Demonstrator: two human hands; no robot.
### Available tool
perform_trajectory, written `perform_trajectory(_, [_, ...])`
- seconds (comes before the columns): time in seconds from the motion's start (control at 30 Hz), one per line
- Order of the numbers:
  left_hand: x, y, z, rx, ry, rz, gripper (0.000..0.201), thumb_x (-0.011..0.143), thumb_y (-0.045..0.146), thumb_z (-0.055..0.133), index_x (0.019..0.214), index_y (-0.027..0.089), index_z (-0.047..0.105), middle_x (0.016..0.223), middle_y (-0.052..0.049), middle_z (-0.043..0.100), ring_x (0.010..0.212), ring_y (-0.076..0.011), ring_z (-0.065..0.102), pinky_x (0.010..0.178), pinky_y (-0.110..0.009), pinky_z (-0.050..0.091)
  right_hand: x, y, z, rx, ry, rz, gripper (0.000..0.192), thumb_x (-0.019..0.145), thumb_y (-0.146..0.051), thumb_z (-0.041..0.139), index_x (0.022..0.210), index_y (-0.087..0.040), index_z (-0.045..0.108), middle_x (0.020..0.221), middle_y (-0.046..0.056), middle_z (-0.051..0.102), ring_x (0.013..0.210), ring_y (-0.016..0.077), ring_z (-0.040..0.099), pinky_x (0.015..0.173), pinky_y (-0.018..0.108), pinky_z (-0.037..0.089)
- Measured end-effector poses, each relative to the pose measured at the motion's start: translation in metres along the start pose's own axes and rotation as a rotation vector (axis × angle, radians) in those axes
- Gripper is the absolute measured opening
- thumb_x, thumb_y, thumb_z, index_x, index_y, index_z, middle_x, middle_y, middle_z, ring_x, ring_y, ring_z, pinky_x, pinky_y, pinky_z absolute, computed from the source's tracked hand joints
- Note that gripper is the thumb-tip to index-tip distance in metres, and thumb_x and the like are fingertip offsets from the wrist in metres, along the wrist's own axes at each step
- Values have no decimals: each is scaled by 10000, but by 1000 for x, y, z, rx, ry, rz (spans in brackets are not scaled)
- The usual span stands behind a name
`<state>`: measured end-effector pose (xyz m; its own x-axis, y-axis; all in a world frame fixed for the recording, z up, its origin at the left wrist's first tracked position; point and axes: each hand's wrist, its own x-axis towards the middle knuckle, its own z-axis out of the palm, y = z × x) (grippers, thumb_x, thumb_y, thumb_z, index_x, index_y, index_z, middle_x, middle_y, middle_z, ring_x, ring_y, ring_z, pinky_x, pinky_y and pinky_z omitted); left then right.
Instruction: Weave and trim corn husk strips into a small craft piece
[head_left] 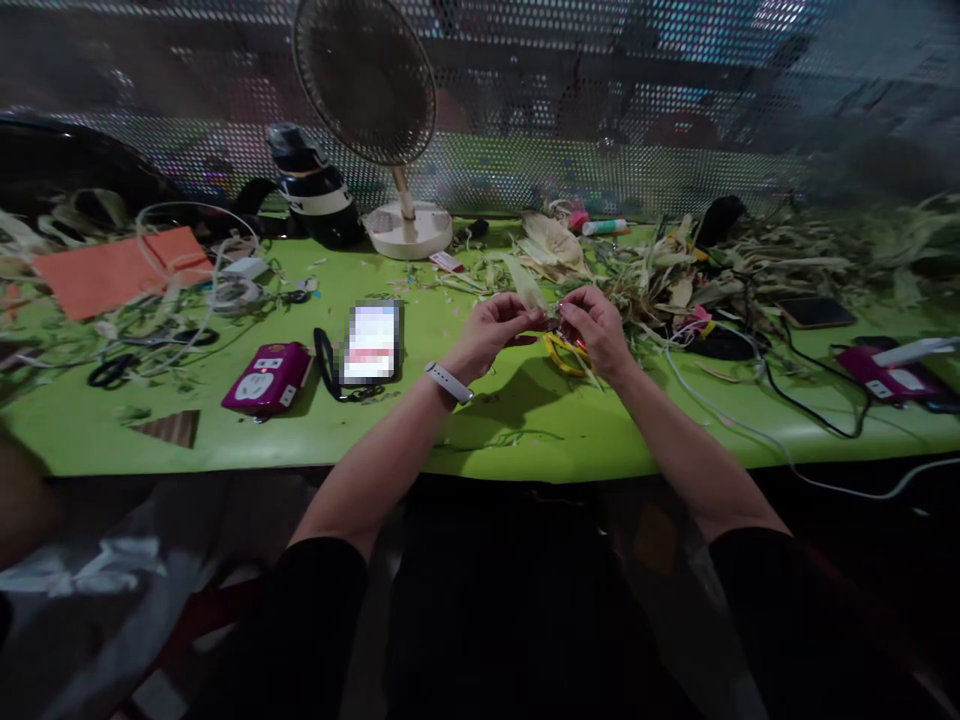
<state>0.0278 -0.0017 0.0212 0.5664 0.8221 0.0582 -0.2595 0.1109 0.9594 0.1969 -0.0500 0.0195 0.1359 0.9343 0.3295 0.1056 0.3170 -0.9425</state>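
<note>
Above the green table, my left hand (pixel 496 328) pinches a pale strip of corn husk (pixel 527 284) that sticks up from its fingertips. Close beside it, my right hand (pixel 598 328) is closed, thumb and fingers pressed together at the lower end of the husk. What exactly sits between the right fingertips is too small to tell. Below the hands, a yellow looped thing (pixel 564 358) with a bit of red shows, partly covered by my right hand. Behind them a larger dried husk (pixel 553 245) lies on the table.
A heap of husks (pixel 675 270) spreads to the right, with cables (pixel 780 390) and a dark phone (pixel 816 312). Left are a lit phone (pixel 371 342), a purple box (pixel 268 378), black scissors (pixel 112 370) and orange paper (pixel 124 270). A fan (pixel 409 232) and bottle (pixel 319 200) stand behind.
</note>
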Motion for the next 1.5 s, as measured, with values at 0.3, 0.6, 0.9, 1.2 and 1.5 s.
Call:
perform_trajectory(0.3, [1, -3, 0, -9, -33, 32, 349, 601, 281, 861, 812, 143, 621, 741, 11, 703, 665, -81, 658, 713, -243, 545, -1, 1, 4, -37, -62, -30, 461, 713, -614, 730, 782, -208, 523, 643, -57, 539, 519, 65, 451, 485, 217, 364])
perform_trajectory(0.6, [0, 0, 0, -9, -37, -67, 405, 625, 315, 856, 875, 163, 577, 791, 10, 712, 717, -98, 699, 599, -175, 493, 0, 5, 5, -141, 34, -93, 340, 769, -514, 701, 726, -204, 566, 602, -50, 498, 548, 86, 439, 495, 231, 349])
perform_trajectory(0.9, [-2, -3, 4, 65, 4, 86, 413, 749, 471, 753, 970, 197, 537, 834, 3, 720, 734, -121, 721, 555, -177, 495, 2, 8, 10, 41, 54, 55, 476, 668, -631, 743, 706, -211, 521, 481, -94, 449, 397, 53, 357, 398, 216, 308])
perform_trajectory(1.2, [-4, -6, 3, 186, -15, 168, 326, 673, 436, 813, 806, 153, 720, 772, -43, 738, 713, -134, 705, 595, -228, 552, 0, 1, 7, 103, -12, 102, 522, 709, -686, 697, 662, -207, 497, 479, -78, 474, 387, 46, 383, 373, 196, 299])
perform_trajectory(1.5, [-9, -7, 6, 231, -134, 112, 371, 631, 479, 835, 783, 151, 754, 771, -65, 755, 690, -140, 709, 648, -258, 600, 0, -4, 11, 95, 15, 117, 559, 617, -701, 757, 653, -210, 492, 478, -91, 406, 391, 37, 302, 358, 207, 203])
